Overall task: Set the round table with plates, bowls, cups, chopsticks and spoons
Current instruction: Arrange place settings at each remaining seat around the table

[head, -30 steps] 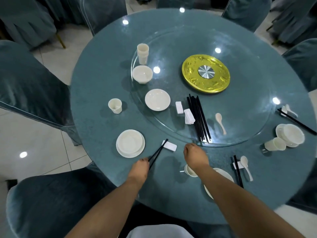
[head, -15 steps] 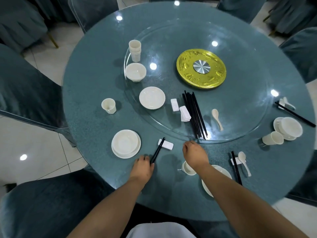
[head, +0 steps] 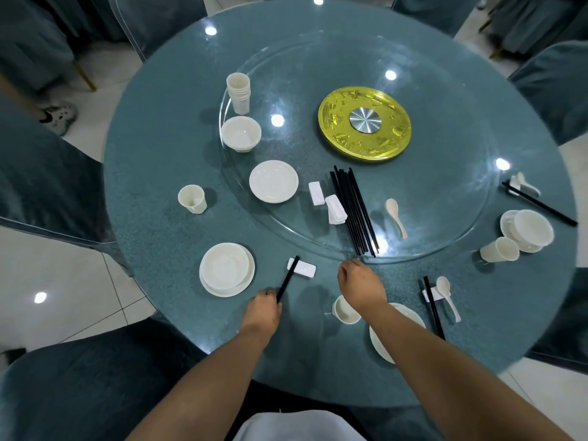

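My left hand [head: 262, 308] pinches the near end of a black pair of chopsticks [head: 288, 278], whose far end lies on a white rest [head: 304, 268]. Left of them a bowl sits on a plate [head: 227, 270], and a cup [head: 192, 198] stands farther back. My right hand [head: 358, 286] hovers by the glass turntable's [head: 445, 243] near edge, fingers curled under, with nothing seen in it. On the turntable are stacked cups [head: 238, 92], a bowl [head: 241, 133], a plate [head: 273, 181], spare rests [head: 335, 209], a chopstick bundle [head: 353, 211] and a spoon [head: 396, 213].
Under my right arm are a cup [head: 345, 310] and a plate [head: 386, 345], with chopsticks [head: 433, 308] and a spoon [head: 445, 291] beside them. Another setting [head: 528, 229] lies at the right. A gold disc [head: 364, 124] marks the centre. Covered chairs ring the table.
The chopsticks were spread in a V above the rest; now they lie together on it, my left hand still at their near end. My right hand has barely moved.
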`<state>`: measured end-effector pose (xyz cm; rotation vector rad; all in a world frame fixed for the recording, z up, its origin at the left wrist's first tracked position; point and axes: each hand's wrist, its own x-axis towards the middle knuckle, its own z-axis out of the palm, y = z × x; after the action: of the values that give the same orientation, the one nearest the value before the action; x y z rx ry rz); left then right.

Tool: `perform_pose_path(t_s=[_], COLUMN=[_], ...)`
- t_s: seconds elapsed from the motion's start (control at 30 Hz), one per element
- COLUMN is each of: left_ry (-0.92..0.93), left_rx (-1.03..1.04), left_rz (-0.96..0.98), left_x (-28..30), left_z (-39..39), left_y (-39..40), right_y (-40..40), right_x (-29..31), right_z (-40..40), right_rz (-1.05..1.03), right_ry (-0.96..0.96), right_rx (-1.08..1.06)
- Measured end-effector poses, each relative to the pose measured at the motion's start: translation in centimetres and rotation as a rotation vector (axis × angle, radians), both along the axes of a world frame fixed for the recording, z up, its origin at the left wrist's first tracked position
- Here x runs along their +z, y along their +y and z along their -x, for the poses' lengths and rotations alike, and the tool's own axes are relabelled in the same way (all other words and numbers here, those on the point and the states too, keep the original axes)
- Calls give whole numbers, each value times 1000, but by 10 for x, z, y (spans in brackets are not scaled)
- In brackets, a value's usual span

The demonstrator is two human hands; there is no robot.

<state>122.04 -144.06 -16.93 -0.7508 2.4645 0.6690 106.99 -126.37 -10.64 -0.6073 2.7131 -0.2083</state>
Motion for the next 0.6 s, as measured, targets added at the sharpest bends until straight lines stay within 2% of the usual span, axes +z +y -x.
perform_pose_path(t_s=[0.3,0.6], left_ry=[19,50], left_rx=[-5,-122], left_rz=[-8,0], left_x=[14,69], left_z=[13,90], left_y=[0,-6], right_y=[5,8], right_x=[2,30], right_z=[10,47], right_rz=[6,27], right_ry=[-23,-47], right_rx=[-49,-155])
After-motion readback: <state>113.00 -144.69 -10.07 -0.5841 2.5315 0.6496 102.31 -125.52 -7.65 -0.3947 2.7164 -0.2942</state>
